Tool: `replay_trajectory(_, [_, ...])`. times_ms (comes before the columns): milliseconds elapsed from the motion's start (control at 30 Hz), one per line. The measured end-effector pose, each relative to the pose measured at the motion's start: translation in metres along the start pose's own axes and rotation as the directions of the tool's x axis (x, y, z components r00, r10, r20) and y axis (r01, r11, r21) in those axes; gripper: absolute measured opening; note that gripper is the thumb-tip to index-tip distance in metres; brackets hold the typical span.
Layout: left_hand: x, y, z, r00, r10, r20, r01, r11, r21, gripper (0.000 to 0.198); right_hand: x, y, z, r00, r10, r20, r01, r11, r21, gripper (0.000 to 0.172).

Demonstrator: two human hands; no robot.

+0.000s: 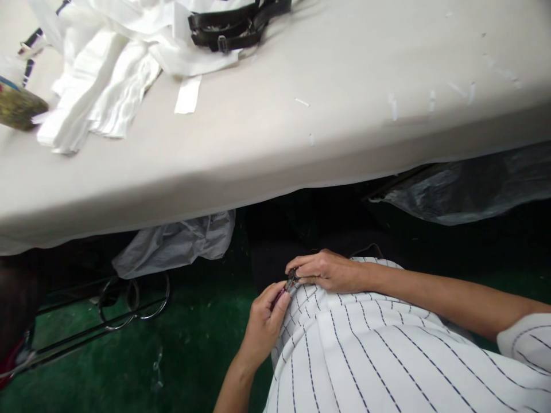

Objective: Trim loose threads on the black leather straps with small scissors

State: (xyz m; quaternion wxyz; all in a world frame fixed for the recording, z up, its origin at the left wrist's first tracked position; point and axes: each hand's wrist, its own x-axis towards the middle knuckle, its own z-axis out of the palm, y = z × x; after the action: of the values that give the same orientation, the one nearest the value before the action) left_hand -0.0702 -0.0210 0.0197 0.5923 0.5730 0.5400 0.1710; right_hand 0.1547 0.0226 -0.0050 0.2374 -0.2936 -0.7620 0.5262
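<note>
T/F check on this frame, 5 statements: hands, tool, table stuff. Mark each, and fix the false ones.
1. Both hands are at the edge of the striped shirt. True: left hand and right hand meet there.
2. The left hand grips a small dark tool. True.
3. The black straps lie on the floor. False: they lie on the table, next to the white fabric.
4. The table top is green. False: it is beige, and the floor is green.
5. The right hand rests on the table. False: it is below the table edge, on the shirt.
</note>
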Motion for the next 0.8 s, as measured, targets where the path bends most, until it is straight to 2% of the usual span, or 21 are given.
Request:
replay_trajectory(100, [-0.002, -0.007, 0.000, 0.995, -0.101, 0.026, 0.104, 0.985, -0.137, 0.031, -0.001, -0.001, -0.001, 1.000, -0.016, 0.005, 0.016, 1.000, 0.004, 0.022])
replay_trajectory(200, [-0.004, -0.017, 0.004, 0.978, -0.197, 0.069, 0.209, 0.919, -0.334, 0.035, -0.002, -0.001, -0.001, 0.999, -0.038, 0.020, 0.038, 0.999, 0.006, 0.022])
replay_trajectory(267, [-0.006, -0.022, 0.008, 0.972, -0.218, 0.091, 0.236, 0.864, -0.445, 0.035, -0.002, -0.001, -0.001, 0.998, -0.049, 0.028, 0.049, 0.999, 0.007, 0.021])
replay_trajectory(333, [-0.007, -0.023, 0.011, 0.970, -0.228, 0.082, 0.239, 0.844, -0.480, 0.035, -0.001, 0.000, -0.001, 0.998, -0.053, 0.029, 0.052, 0.999, 0.012, 0.020])
replay_trajectory(467, [-0.009, -0.016, 0.014, 0.974, -0.224, -0.036, 0.201, 0.925, -0.324, 0.035, 0.000, 0.000, 0.000, 0.999, -0.039, 0.014, 0.039, 0.999, 0.024, 0.020])
replay_trajectory(567, [-0.009, -0.005, 0.016, 0.978, -0.118, -0.170, 0.098, 0.988, -0.121, 0.029, -0.001, -0.001, 0.001, 1.000, -0.022, 0.004, 0.022, 0.999, 0.027, 0.021])
replay_trajectory(633, [-0.010, 0.000, 0.018, 0.974, -0.050, -0.219, 0.045, 0.999, -0.028, 0.027, -0.001, -0.001, 0.001, 1.000, -0.013, -0.001, 0.013, 1.000, 0.026, 0.021])
replay_trajectory(733, [-0.010, 0.003, 0.021, 0.971, -0.052, -0.235, 0.048, 0.999, -0.022, 0.027, -0.002, 0.000, 0.002, 1.000, -0.009, 0.001, 0.009, 1.000, 0.027, 0.020])
replay_trajectory(800, [-0.011, 0.002, 0.023, 0.964, -0.119, -0.236, 0.099, 0.991, -0.095, 0.028, -0.002, 0.000, 0.002, 1.000, -0.011, 0.006, 0.011, 0.999, 0.035, 0.020])
